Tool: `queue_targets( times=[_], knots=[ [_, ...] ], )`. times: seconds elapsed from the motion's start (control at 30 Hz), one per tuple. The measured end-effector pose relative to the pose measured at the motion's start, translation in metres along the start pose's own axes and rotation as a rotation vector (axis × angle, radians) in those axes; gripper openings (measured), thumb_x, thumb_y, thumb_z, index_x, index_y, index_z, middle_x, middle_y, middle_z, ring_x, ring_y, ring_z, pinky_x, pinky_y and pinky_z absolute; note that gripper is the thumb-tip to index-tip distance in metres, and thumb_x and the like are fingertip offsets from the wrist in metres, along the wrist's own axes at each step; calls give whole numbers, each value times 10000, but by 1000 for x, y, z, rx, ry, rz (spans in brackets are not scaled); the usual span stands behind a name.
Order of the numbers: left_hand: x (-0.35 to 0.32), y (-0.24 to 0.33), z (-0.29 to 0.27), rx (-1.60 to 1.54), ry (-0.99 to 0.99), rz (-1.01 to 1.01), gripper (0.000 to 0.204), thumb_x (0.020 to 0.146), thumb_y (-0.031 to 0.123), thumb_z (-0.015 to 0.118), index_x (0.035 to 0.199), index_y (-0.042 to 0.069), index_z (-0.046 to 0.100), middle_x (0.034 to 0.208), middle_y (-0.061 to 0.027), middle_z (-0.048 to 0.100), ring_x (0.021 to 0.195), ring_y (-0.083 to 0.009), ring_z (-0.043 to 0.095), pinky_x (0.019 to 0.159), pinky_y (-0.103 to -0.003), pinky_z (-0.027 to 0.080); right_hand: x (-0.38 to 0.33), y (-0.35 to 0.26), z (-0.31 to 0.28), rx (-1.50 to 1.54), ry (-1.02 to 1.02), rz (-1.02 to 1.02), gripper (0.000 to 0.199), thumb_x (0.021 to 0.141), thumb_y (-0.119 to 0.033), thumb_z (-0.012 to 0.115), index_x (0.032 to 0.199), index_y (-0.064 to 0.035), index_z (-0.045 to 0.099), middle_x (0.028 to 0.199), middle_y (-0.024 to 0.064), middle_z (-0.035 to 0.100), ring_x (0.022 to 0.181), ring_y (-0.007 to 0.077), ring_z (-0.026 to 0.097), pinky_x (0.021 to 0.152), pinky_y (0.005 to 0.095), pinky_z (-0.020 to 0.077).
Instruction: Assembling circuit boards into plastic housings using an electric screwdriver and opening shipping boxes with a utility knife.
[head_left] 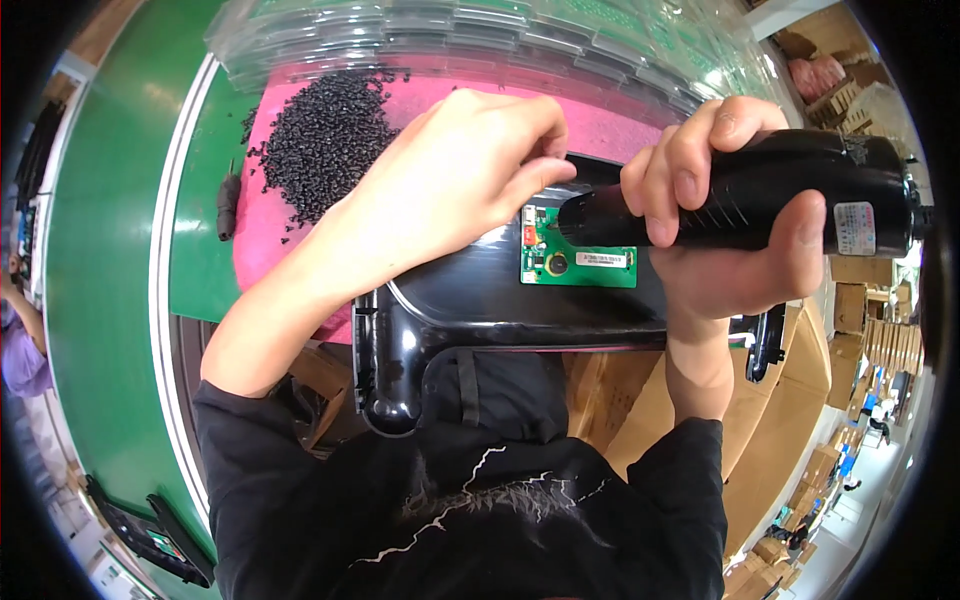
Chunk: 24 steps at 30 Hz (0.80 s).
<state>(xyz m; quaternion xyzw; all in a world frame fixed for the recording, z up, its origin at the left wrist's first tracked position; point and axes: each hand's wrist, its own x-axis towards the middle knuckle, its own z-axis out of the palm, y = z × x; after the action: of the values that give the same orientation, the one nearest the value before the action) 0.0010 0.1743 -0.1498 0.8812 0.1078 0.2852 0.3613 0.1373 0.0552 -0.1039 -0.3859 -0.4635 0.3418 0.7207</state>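
My right hand (pixel 725 215) grips a black electric screwdriver (pixel 770 195) held sideways, its tip against a small green circuit board (pixel 580 262). The board sits in a glossy black plastic housing (pixel 480 300) that lies in front of me. My left hand (pixel 455 175) rests with curled fingers on the housing just left of the board, fingertips close to the screwdriver's tip. Whether the fingers pinch a screw is hidden.
A pile of small black screws (pixel 320 140) lies on a pink mat (pixel 620 130) behind the housing. Stacked clear plastic trays (pixel 480 40) stand at the back. A green conveyor belt (pixel 110 250) runs on the left, with a black tool (pixel 228 205) on it. Cardboard boxes (pixel 790 420) at the right.
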Motion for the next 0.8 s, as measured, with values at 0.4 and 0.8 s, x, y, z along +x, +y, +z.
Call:
queue_targets(
  times=[0.4,0.8],
  knots=[
    [-8,1,-1,74,-103,50,125,824,105,635,853,-5,585,774,-169,608,775,-383,602,661,-449,477,4,12,11,-146,-110,23,458,867,-496,542,984,-62,453,704,23,455,462,88,390,513,257,360],
    [-7,-1,1,-125,-147,260,142,785,102,673,884,9,632,804,-123,634,759,-340,626,652,-399,502,-5,-36,3,149,-40,-281,524,793,-531,604,976,-51,504,741,5,477,464,78,406,514,252,333]
  ],
)
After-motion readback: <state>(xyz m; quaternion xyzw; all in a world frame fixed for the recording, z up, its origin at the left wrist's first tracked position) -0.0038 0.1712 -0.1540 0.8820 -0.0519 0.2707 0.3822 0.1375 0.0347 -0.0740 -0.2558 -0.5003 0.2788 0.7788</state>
